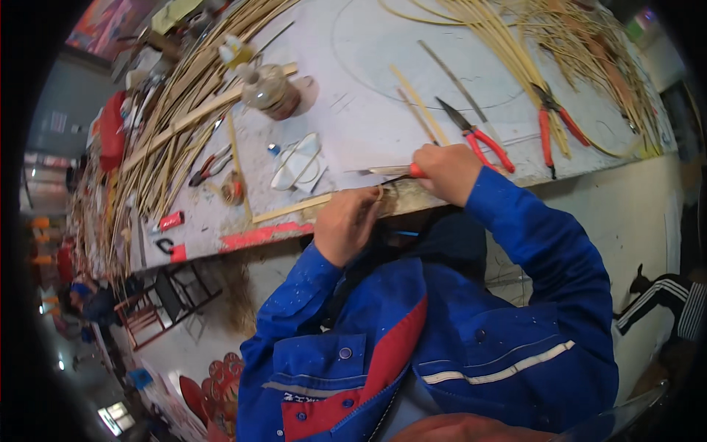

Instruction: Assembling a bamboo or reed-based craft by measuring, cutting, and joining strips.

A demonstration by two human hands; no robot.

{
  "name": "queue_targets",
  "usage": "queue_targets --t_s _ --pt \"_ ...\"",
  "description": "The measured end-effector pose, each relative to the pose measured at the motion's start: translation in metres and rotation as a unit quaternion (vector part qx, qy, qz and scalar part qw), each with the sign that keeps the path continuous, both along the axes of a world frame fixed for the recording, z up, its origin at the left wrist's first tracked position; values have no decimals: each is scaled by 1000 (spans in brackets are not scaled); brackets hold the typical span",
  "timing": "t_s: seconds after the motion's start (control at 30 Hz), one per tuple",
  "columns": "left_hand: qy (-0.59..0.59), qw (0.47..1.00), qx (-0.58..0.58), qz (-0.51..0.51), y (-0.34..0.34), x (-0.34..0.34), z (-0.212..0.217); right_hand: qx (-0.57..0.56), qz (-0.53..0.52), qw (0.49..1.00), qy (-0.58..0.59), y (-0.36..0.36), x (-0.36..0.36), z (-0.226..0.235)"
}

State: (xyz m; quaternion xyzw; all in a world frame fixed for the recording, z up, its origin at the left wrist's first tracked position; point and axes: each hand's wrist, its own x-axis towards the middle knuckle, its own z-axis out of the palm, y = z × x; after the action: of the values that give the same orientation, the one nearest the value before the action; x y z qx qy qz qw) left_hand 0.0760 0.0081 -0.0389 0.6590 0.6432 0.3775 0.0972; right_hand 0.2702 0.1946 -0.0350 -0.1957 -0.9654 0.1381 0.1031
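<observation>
A blue work jacket with red panels (471,353) is seen nearest the camera, its sleeves reaching up to the edge of a pale worktable (368,132). At that edge, the fingers of the left hand (343,225) are drawn narrowly together, and a flat pale strip (291,208) is pinched there, its other end stretched along the tabletop to the left. A red-handled blade-like tool (387,170) is gripped in the right hand (448,173), the fist closed round the handle and the thin metal part pointed leftward, above the left fingertips (whether anything is touched by it cannot be told).

Just beyond the right hand, long-nosed pliers with red handles (475,136) are laid down, and a second red-handled pair (554,125) is set farther right, over a spread of long yellowish canes (504,44). Beyond the left hand, a white square pad (298,168) and a clear bottle (271,92) are placed, with heaped brown strips (184,103) piled farther left.
</observation>
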Motion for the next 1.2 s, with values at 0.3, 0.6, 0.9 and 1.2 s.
queue_targets --t_s 0.3,0.6,0.9,1.2 --pt "63 997 30 36 -7 2 -5 -83 -41 994 50 -3 4 -9" --pt "31 998 23 54 -8 24 4 -86 -67 993 50 -4 -2 -10" --pt "-31 993 -46 100 3 5 -6 -90 -85 991 47 -3 -12 -12" --pt "72 987 87 117 1 -3 1 -170 -135 971 97 -17 -18 8"
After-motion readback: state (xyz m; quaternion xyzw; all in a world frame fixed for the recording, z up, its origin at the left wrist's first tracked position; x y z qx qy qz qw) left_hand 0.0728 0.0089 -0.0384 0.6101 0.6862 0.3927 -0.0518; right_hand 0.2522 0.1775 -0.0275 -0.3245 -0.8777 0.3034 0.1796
